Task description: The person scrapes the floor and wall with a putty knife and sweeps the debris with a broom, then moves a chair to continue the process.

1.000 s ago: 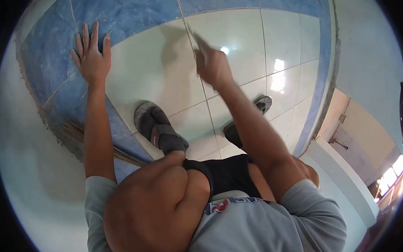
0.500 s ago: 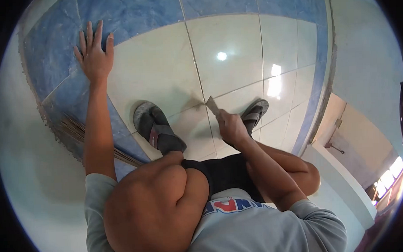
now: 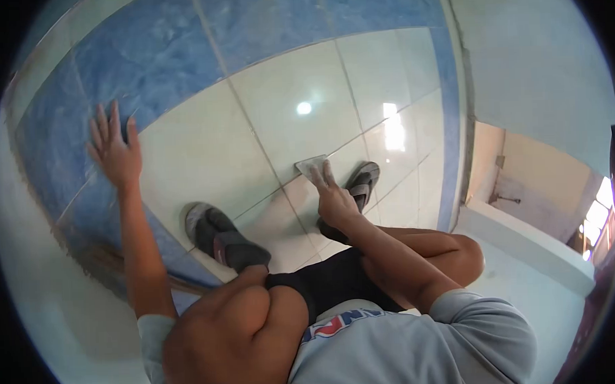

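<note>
My right hand [image 3: 337, 203] grips a putty knife [image 3: 310, 166] in front of my feet. Two of its fingers stretch along the blade, whose wide edge lies at a grout line between white floor tiles [image 3: 286, 77]. The knife's handle is hidden in my palm. Off to the left, my left hand [image 3: 120, 158] is spread out with the palm down at the blue border tiles [image 3: 140, 62], holding nothing.
My sandalled feet [image 3: 221, 239] stand on the tiles either side of the work spot. A bundle of thin sticks [image 3: 110, 256] lies by the wall on the left, blurred. A low ledge [image 3: 526, 242] and a wall stand at the right.
The putty knife has turned so its blade shows broad and flatter, with two fingers now extended along it. The whole view has shifted; my left hand stays spread at the blue tiles.
</note>
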The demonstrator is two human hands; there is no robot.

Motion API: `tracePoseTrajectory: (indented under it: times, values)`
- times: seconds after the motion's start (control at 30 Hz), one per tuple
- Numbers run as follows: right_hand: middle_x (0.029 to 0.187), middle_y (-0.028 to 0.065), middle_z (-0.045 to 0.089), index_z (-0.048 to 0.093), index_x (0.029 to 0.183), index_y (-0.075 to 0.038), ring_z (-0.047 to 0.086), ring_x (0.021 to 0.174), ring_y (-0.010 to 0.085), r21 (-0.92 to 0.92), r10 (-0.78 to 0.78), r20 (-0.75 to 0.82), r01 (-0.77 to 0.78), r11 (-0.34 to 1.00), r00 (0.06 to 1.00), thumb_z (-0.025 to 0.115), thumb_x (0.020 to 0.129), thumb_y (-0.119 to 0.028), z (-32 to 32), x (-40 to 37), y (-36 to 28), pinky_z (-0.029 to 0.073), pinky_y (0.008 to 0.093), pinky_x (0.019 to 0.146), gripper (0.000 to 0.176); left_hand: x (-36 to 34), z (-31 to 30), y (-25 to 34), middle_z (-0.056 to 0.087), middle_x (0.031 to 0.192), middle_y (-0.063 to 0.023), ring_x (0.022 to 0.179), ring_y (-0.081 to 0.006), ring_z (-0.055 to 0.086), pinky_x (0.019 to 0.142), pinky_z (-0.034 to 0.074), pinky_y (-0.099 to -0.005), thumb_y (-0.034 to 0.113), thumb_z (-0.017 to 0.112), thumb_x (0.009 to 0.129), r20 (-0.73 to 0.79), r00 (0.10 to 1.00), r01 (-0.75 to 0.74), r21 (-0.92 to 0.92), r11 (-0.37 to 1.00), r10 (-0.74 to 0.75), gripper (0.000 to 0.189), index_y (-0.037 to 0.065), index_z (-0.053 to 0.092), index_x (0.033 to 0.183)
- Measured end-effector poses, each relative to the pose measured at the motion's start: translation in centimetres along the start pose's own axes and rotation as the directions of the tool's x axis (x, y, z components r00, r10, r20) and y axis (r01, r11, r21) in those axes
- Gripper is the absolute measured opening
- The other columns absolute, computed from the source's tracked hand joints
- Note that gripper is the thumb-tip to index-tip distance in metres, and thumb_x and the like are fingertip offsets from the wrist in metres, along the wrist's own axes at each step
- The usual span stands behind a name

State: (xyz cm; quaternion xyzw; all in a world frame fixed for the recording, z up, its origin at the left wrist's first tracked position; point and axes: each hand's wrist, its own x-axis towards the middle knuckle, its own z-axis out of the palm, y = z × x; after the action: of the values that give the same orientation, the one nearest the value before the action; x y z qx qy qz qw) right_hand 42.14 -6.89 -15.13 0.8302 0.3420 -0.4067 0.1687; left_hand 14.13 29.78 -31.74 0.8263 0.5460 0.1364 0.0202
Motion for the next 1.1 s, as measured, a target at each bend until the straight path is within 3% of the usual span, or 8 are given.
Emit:
tracePoseTrajectory:
  times: [0.13,0.23,0.4,0.47,0.6,0.67,0.73,1.1]
  values:
    - [0.161,0.0301,0.032,0.041,0.154,-0.009,0.064,0.112,0.0527,0.007,0.083,-0.200,-0.084,0.996,0.976,0.053,0.083,0.003,-3.8,7.9,3.1,0.055,0.0552,0.096,0.072,-0.1,-0.1,0.2,0.033,0.168,0.0019,0.156,-0.0291,0.027,0.124,0.015,-0.0613,0.056,0.041,0.107,-0.016,1.000,-0.014,-0.004,1.000,0.014,0.054,0.036,0.044,0.157]
    - [0.098,0.0257,0.072,0.062,0.114,0.002,0.069,0.099,0.0465,0.319,0.265,-0.296,-0.166,0.933,0.918,0.055,0.086,0.001,-10.6,12.8,4.7,0.056,0.0546,0.088,0.028,0.0,-0.2,0.3,0.032,0.169,0.0023,0.156,-0.0289,0.027,0.124,0.016,-0.0607,0.057,0.041,0.107,0.000,1.000,-0.008,0.005,1.000,0.008,0.054,0.036,0.044,0.157]
    - [0.147,0.0353,0.047,0.036,0.155,-0.004,0.069,0.097,0.0496,-0.134,-0.059,-0.490,-0.008,0.991,0.870,0.054,0.083,0.002,0.2,12.5,7.4,0.059,0.0539,0.081,0.075,-0.2,-0.1,-0.2,0.033,0.168,0.0016,0.156,-0.0290,0.027,0.124,0.017,-0.0607,0.057,0.040,0.107,0.013,1.000,-0.012,0.030,0.999,0.012,0.055,0.035,0.043,0.157]
    - [0.159,0.0359,0.030,0.027,0.159,-0.004,0.067,0.107,0.0534,-0.011,0.128,-0.066,-0.129,0.992,0.990,0.052,0.085,0.001,-0.8,4.4,-0.3,0.056,0.0546,0.093,0.079,-0.1,0.0,-0.2,0.034,0.168,0.0009,0.156,-0.0287,0.028,0.123,0.019,-0.0607,0.057,0.040,0.107,-0.012,0.999,-0.044,0.038,0.998,0.045,0.055,0.034,0.044,0.158]
    - [0.163,0.0345,0.023,0.029,0.160,-0.008,0.064,0.113,0.0531,0.115,0.184,-0.171,-0.166,0.979,0.968,0.048,0.092,-0.004,1.3,4.7,2.8,0.054,0.0584,0.096,0.072,-0.2,0.4,-0.4,0.033,0.168,0.0011,0.156,-0.0284,0.028,0.123,0.020,-0.0610,0.056,0.040,0.107,-0.010,0.999,-0.041,0.039,0.998,0.041,0.056,0.034,0.044,0.158]
    - [0.138,0.0339,0.055,0.046,0.143,-0.004,0.071,0.098,0.0478,0.121,0.158,-0.469,-0.114,0.986,0.869,0.046,0.093,-0.004,-0.8,9.0,8.4,0.059,0.0556,0.082,0.050,-0.2,0.3,-0.3,0.033,0.168,0.0012,0.156,-0.0284,0.028,0.123,0.020,-0.0610,0.056,0.041,0.107,-0.013,0.999,-0.041,0.039,0.998,0.042,0.056,0.033,0.044,0.157]
    - [0.083,0.0283,0.071,0.062,0.104,0.005,0.072,0.065,0.0412,0.499,0.452,-0.294,-0.268,0.824,0.842,0.051,0.092,-0.003,-6.5,13.9,12.8,0.058,0.0480,0.052,0.018,-0.1,0.2,-0.3,0.033,0.168,0.0013,0.156,-0.0284,0.028,0.123,0.019,-0.0610,0.057,0.041,0.107,-0.021,0.999,-0.049,0.041,0.998,0.050,0.056,0.033,0.044,0.157]
    - [0.090,0.0306,0.068,0.055,0.109,0.005,0.072,0.079,0.0429,0.433,0.375,-0.329,-0.215,0.876,0.867,0.048,0.092,-0.004,-7.4,13.4,9.6,0.060,0.0510,0.062,0.020,0.3,-1.4,1.2,0.033,0.168,-0.0047,0.155,-0.0324,0.029,0.123,0.019,-0.0597,0.044,0.047,0.106,0.066,0.998,-0.005,0.060,0.998,0.001,0.054,0.023,0.047,0.156]
